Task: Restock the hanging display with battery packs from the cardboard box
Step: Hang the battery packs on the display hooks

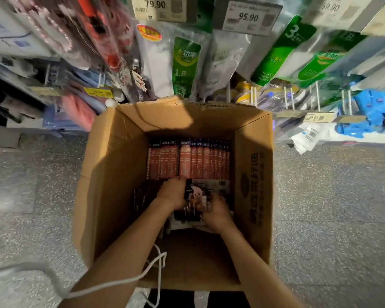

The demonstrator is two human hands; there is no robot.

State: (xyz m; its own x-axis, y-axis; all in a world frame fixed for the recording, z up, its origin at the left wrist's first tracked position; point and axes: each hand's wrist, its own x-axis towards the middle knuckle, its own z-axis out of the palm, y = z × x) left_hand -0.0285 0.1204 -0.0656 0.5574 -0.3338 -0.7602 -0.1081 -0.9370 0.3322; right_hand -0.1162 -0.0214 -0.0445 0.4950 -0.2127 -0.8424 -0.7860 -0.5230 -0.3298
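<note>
Left grip [172, 192] is deep in the cardboard box [111, 174], knuckles up, fingers curled down with the tips hidden. It touches the left edge of the dark battery pack [197, 196]; cannot tell if it actually has hold of it. Right grip [217, 211] is just right of it, fingers curled round the pack's near right edge, holding it. Pack has a pink bunny print and sits between the two grips, low in the box, on top of more dark packs.

Left to right:
- Speckled grey floor [31, 196] on the left side, box standing on it.
- White cord [111, 283] loops across the left forearm, near edge of the view.
- Yellow price tag [98, 92] on a peg, far left, blurred.
- Box flaps open, centre of view.
- Row of red battery packs [187, 161] stands upright along the far side of the box bottom, just beyond the left grip's knuckles.
- Hanging display beyond the box: green-labelled bags [186, 63] on pegs, price tags reading 79.90 [158, 7] and 95.90 [251, 17] above them.
- White plastic bag [307, 138] on the low shelf, right of the box.
- Blue item [373, 110] far right, too blurred to identify.
</note>
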